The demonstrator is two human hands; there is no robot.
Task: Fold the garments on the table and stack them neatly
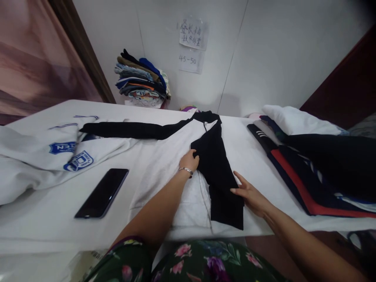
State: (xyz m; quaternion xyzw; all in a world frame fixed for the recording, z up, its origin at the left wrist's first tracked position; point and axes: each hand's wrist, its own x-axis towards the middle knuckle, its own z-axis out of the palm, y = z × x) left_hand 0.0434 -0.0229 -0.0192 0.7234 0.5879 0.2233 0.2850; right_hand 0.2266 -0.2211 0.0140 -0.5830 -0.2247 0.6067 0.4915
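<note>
One white jacket (176, 172) with black sleeves: left hand (189, 160) pinching its folded sleeve, right hand (249, 196) pressing flat; one phone (102, 192) lying left of it.

Black phone (102, 193) beside badged white garment (44, 156)

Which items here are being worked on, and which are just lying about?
In hand: black-and-white garment, left hand gripping its black sleeve, right hand flat on it.
Lying about: phone, white jersey, folded-clothes stack, dark jackets.
</note>
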